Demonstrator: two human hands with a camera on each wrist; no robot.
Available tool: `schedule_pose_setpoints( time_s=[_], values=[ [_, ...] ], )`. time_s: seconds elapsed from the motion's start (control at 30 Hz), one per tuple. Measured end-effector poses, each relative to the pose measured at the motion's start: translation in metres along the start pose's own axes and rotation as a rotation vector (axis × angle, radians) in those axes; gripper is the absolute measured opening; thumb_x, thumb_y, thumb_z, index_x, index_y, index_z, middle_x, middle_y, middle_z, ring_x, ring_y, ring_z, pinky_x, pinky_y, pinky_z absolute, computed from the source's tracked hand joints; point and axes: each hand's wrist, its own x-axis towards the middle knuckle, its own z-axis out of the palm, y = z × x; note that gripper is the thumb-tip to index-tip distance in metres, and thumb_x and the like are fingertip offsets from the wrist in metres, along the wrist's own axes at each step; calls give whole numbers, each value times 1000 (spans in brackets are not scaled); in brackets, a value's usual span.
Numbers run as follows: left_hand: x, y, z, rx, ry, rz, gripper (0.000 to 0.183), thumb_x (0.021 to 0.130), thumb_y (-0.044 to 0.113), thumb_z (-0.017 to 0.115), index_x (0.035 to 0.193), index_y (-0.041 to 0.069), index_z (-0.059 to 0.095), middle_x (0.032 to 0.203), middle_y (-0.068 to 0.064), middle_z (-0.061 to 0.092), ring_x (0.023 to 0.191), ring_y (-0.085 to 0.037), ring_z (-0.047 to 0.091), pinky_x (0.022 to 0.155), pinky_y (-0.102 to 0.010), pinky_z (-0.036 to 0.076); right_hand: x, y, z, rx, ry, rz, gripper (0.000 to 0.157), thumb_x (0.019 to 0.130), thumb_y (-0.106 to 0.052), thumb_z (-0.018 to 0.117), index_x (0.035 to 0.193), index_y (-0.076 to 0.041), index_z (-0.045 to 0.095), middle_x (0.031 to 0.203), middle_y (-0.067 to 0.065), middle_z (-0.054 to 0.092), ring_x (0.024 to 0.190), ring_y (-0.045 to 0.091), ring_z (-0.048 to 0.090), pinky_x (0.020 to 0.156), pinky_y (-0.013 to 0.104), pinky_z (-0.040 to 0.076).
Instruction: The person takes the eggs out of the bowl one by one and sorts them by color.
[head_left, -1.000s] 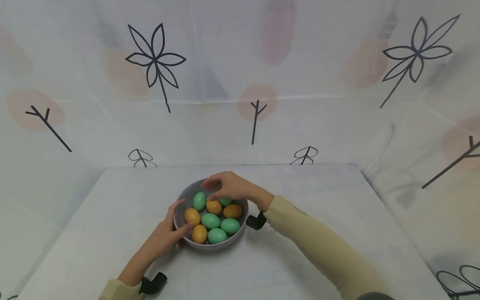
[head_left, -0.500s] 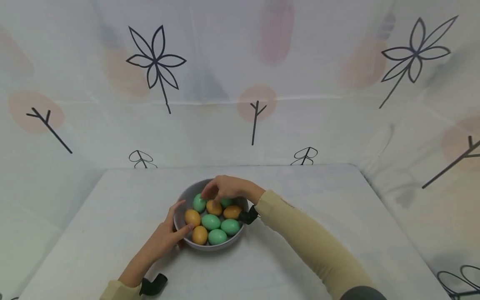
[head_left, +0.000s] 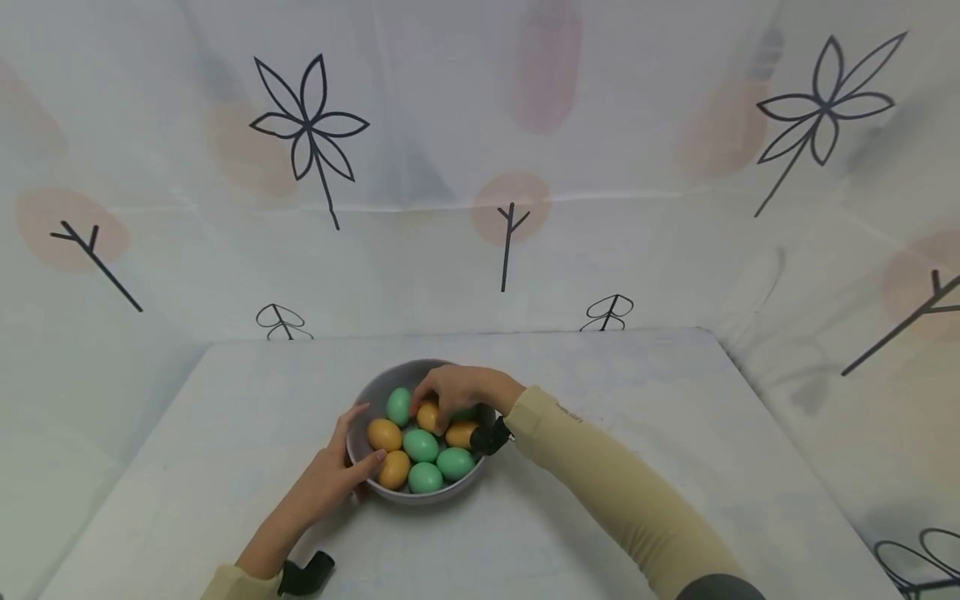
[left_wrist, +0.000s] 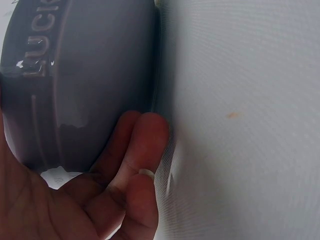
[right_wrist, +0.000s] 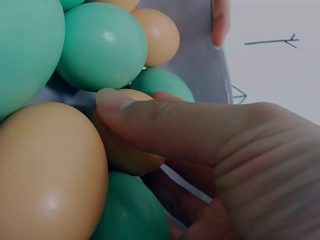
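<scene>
A round grey bowl [head_left: 380, 392] holds several green eggs [head_left: 421, 446] and orange eggs [head_left: 384, 434]. My left hand [head_left: 328, 472] grips its left side, the thumb over the rim and the other fingers around the outer wall; in the left wrist view, curled fingers [left_wrist: 147, 140] lie low against that wall. My right hand [head_left: 467, 388] reaches down into the bowl from the far right, thumb and fingers around an orange egg [head_left: 427, 415]. The right wrist view shows the thumb across this egg [right_wrist: 131, 157], among neighbouring eggs.
The bowl stands on a table with a white cover [head_left: 600, 500]. Behind it and at both sides hang pale cloth walls [head_left: 420, 275] printed with plants. A dark wrist mount [head_left: 490, 436] on the right arm overlaps the bowl's right rim in the head view.
My right hand has come down from above the bowl and closed its fingers around an orange egg. The eggs at the front have shifted slightly left. My left hand keeps its hold.
</scene>
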Motion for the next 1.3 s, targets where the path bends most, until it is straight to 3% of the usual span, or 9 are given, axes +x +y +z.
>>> schedule_pose_setpoints(
  time_s=[0.57, 0.77, 0.93, 1.13, 1.3],
  values=[
    [0, 0, -1, -5, 0, -8, 77, 95, 46, 63, 154, 34, 16, 70, -6, 61, 63, -21, 58, 66, -36, 45, -13, -2, -11, 26, 72, -61, 49, 80, -13, 82, 127, -20, 67, 126, -7, 60, 111, 11, 54, 96, 32, 44],
    [2, 0, 0, -6, -2, -13, 78, 94, 47, 64, 154, 34, 16, 71, -6, 62, 63, -21, 59, 65, -35, 45, -26, 6, -19, 139, 113, -129, 49, 81, -9, 79, 128, -16, 66, 119, -9, 63, 107, 8, 59, 94, 29, 45],
    [2, -1, 0, 0, 9, -11, 79, 94, 48, 65, 155, 33, 16, 76, -6, 62, 63, -20, 58, 65, -35, 45, -42, 17, -27, 254, 171, -163, 54, 81, -6, 77, 133, -9, 63, 127, -3, 62, 112, 13, 60, 97, 33, 45],
    [1, -1, 0, 6, 15, -5, 78, 94, 46, 65, 155, 32, 18, 79, -7, 63, 64, -20, 58, 64, -35, 45, -68, 30, -34, 392, 249, -169, 56, 82, -5, 76, 135, -7, 59, 135, 2, 58, 123, 22, 55, 104, 40, 41],
    [1, 0, 0, 11, 28, -5, 78, 94, 45, 66, 155, 31, 19, 92, -12, 63, 65, -20, 58, 65, -36, 45, -91, 48, -31, 491, 337, -146, 53, 82, -1, 75, 132, -11, 60, 136, 4, 56, 127, 23, 53, 107, 40, 38]
  ],
)
